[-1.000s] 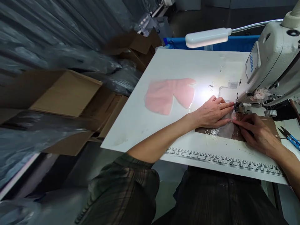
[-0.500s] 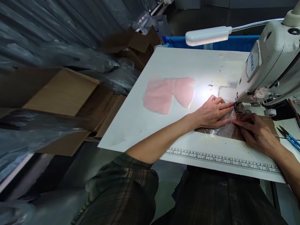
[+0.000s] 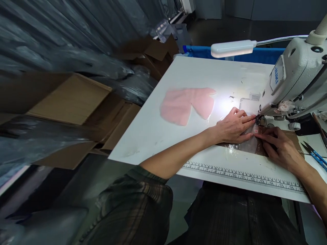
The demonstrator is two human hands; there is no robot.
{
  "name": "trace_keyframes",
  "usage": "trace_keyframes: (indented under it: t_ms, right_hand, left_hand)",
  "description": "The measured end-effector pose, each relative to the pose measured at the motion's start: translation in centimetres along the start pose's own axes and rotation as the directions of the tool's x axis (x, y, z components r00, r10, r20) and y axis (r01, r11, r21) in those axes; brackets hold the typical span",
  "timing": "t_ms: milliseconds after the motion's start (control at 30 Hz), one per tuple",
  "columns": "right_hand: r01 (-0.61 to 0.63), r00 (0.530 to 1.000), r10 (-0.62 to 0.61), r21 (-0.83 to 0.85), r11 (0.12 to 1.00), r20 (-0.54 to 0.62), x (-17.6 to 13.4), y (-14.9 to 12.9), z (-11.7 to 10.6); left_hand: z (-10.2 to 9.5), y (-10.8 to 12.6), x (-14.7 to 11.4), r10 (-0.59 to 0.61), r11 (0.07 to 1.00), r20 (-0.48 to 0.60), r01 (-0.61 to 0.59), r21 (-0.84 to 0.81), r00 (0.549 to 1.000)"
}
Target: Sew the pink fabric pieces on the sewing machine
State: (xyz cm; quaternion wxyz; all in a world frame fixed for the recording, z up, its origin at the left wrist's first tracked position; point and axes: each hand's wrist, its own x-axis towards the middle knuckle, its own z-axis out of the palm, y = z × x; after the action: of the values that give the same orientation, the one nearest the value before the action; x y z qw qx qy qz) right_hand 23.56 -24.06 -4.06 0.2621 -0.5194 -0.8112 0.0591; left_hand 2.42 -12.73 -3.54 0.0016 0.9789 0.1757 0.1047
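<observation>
My left hand (image 3: 233,127) lies flat with fingers stretched out on a thin, sheer whitish fabric piece (image 3: 249,144), its fingertips close to the presser foot (image 3: 258,119) of the white sewing machine (image 3: 288,75). At the fabric's right edge, my right hand (image 3: 281,146) pinches with thumb and index finger, the other fingers curled. A small pinkish mark shows on the fabric between the hands. Underneath lies a brown, shiny taped patch (image 3: 292,137) on the table. The needle and the exact stitching point are hidden.
Pink cut fabric (image 3: 176,107) lies on the white table (image 3: 143,136), left of my hands. Blue thread snips (image 3: 315,154) rest at the right. A lamp (image 3: 232,48) hangs above the back. Cardboard boxes (image 3: 74,98) stand left, and a printed ruler (image 3: 237,176) runs along the front edge.
The view has shifted slightly, so the table and machine sit a little lower and further right. Both hands keep nearly the same place on the fabric by the presser foot.
</observation>
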Motion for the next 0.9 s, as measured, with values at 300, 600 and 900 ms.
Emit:
trace_keyframes:
  t_ms: [300, 600, 900]
  right_hand:
    - [-0.016, 1.000, 0.016, 0.027, 1.000, 0.007, 0.1, 0.2, -0.1]
    - [0.004, 1.000, -0.004, 0.043, 0.999, 0.001, -0.1, 0.5, 0.0]
    - [-0.016, 0.999, 0.016, 0.008, 1.000, 0.035, -0.1, 0.3, -0.3]
  left_hand:
    - [0.1, 0.1, 0.0, 0.002, 1.000, -0.023, -0.002, 0.005, 1.000]
    - [1.2, 0.2, -0.1, 0.028, 1.000, -0.178, -0.026, 0.011, 0.984]
    - [1.8, -0.1, -0.3, 0.191, 0.980, -0.275, -0.198, 0.004, 0.942]
